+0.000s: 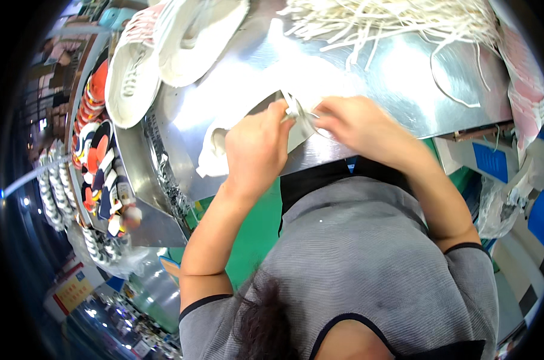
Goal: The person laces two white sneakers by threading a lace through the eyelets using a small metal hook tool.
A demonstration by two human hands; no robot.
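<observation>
A white shoe (210, 150) lies on the shiny metal table in front of me, partly hidden under my left hand and washed out by glare. My left hand (257, 146) is closed at the shoe's opening, pinching a white shoelace (300, 112) between thumb and fingers. Just to the right, my right hand (361, 127) is closed too, its curled fingers on the same lace. The right fingers are slightly smeared by motion. Loops of lace stand up between the two hands, and their exact crossing cannot be made out.
White shoes, one laced pink (134, 75) and one larger (195, 45), stand at the far left. A heap of white laces (398, 18) covers the far right of the metal table (398, 90). Pink-and-white shoes (527, 84) line the right edge. Orange and dark shoes (101, 156) fill a rack leftward.
</observation>
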